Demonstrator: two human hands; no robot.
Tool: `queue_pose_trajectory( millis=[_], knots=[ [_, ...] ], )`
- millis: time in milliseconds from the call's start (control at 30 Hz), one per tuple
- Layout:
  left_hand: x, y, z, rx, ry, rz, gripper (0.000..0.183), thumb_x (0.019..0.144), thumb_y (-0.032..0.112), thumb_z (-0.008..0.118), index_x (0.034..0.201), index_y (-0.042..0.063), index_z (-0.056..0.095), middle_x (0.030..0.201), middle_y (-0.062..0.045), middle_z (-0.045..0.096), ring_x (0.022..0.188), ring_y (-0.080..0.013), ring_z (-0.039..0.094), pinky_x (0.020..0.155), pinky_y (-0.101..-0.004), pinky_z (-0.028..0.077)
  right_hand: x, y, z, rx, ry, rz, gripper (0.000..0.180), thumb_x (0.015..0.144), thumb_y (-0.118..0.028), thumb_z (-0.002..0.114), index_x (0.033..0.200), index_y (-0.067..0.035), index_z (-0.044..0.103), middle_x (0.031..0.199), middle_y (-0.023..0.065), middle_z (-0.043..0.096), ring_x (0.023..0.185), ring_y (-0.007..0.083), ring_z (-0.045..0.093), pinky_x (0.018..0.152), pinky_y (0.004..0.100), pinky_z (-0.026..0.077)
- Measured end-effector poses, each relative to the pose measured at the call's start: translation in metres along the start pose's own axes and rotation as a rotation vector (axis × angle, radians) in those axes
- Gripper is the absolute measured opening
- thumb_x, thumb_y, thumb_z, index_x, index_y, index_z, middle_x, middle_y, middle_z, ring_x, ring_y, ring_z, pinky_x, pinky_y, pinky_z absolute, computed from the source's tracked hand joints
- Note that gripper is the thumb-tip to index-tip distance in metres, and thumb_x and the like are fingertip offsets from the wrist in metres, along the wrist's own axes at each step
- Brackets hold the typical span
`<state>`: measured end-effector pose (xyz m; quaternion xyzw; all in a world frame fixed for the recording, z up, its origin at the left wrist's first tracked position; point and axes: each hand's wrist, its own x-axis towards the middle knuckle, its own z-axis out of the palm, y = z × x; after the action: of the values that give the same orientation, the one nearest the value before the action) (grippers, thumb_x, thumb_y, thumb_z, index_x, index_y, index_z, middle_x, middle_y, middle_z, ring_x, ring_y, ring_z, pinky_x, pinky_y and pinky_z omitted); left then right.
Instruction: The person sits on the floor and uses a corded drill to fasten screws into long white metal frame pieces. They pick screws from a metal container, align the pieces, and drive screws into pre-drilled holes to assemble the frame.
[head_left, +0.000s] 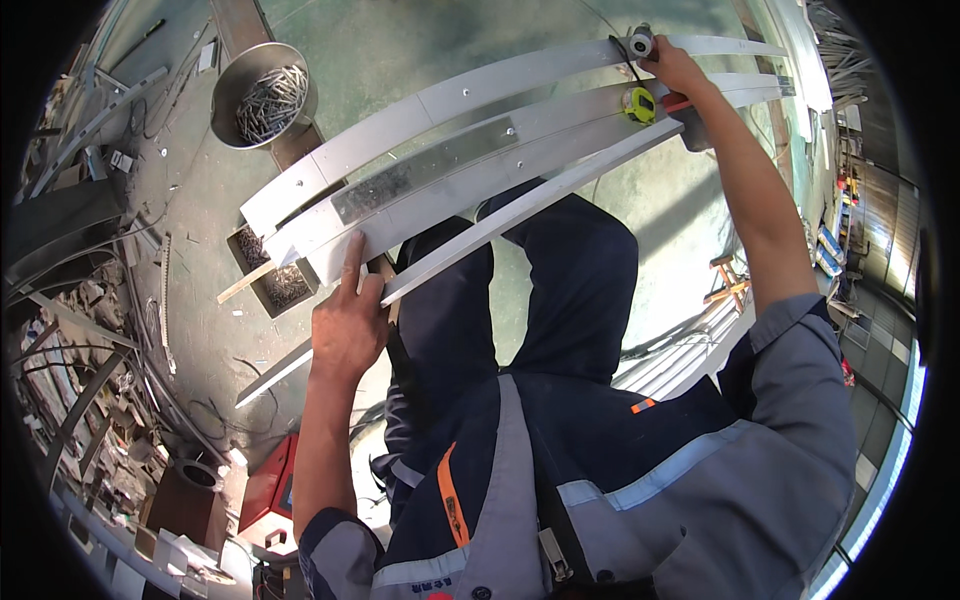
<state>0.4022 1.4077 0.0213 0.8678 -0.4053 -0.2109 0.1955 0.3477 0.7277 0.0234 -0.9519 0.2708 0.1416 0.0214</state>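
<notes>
My left hand is closed around a narrow metal bar, which slants over my lap and sticks out below the hand. Its index finger is stretched out onto the end of a flat metal strip. At the upper right, my right hand grips what looks like a cordless drill; its red and dark base shows below the wrist. Beside it, a yellow-green tape measure rests on the strips. Another flat strip with small fasteners along it lies farther out.
A metal bowl full of small metal fasteners stands at the upper left. Below the strip ends is a divided box of screws or rivets. Scrap is heaped at the left, near a red machine. Long profiles lie at my right.
</notes>
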Motion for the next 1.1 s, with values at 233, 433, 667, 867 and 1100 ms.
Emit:
queue_pose_trajectory(
  millis=[233, 433, 667, 867, 1100],
  knots=[
    [0.003, 0.003, -0.002, -0.084, 0.076, 0.086, 0.03, 0.077, 0.006, 0.071, 0.102, 0.009, 0.053, 0.119, -0.012, 0.066, 0.075, -0.0348, 0.069, 0.06, -0.0446, 0.056, -0.006, -0.008, -0.027, -0.188, -0.154, -0.019, 0.064, 0.081, -0.034, 0.076, 0.129, 0.001, 0.053, 0.111, 0.0279, 0.071, 0.104, 0.044, 0.069, 0.091, 0.0475, 0.054],
    [-0.022, -0.006, 0.008, -0.182, 0.233, 0.019, 0.032, 0.075, -0.001, 0.07, 0.103, 0.007, 0.057, 0.105, -0.014, 0.066, 0.083, -0.0386, 0.068, 0.071, -0.0454, 0.056, -0.02, 0.001, -0.037, -0.081, -0.186, 0.009, 0.063, 0.079, -0.025, 0.076, 0.133, 0.0, 0.054, 0.113, 0.0254, 0.071, 0.103, 0.0404, 0.07, 0.089, 0.0458, 0.055],
    [-0.021, -0.044, 0.024, -0.338, 0.531, -0.462, 0.019, 0.091, 0.005, 0.07, 0.107, 0.001, 0.061, 0.093, -0.018, 0.066, 0.084, -0.0338, 0.066, 0.078, -0.0397, 0.054, -0.036, -0.014, -0.045, -0.175, -0.029, 0.01, 0.047, 0.079, -0.03, 0.075, 0.113, 0.001, 0.064, 0.103, 0.0253, 0.073, 0.098, 0.0435, 0.07, 0.086, 0.0497, 0.056],
    [0.006, -0.054, 0.025, -0.431, 0.621, -0.578, 0.041, 0.1, 0.033, 0.067, 0.113, -0.004, 0.058, 0.08, -0.011, 0.062, 0.07, -0.021, 0.057, 0.067, -0.0372, 0.049, -0.035, 0.0, -0.044, -0.09, -0.039, 0.088, 0.06, 0.08, -0.027, 0.075, 0.127, 0.004, 0.057, 0.116, 0.0255, 0.071, 0.109, 0.0411, 0.068, 0.094, 0.0473, 0.055],
    [0.033, -0.046, 0.039, -0.43, 0.606, -0.736, 0.037, 0.1, 0.028, 0.062, 0.114, -0.005, 0.058, 0.096, -0.026, 0.069, 0.088, -0.0399, 0.067, 0.081, -0.0474, 0.051, -0.054, -0.001, -0.051, -0.196, -0.026, 0.178, 0.058, 0.083, -0.024, 0.072, 0.132, 0.001, 0.057, 0.116, 0.0233, 0.071, 0.106, 0.0404, 0.069, 0.093, 0.0493, 0.055]
  ],
)
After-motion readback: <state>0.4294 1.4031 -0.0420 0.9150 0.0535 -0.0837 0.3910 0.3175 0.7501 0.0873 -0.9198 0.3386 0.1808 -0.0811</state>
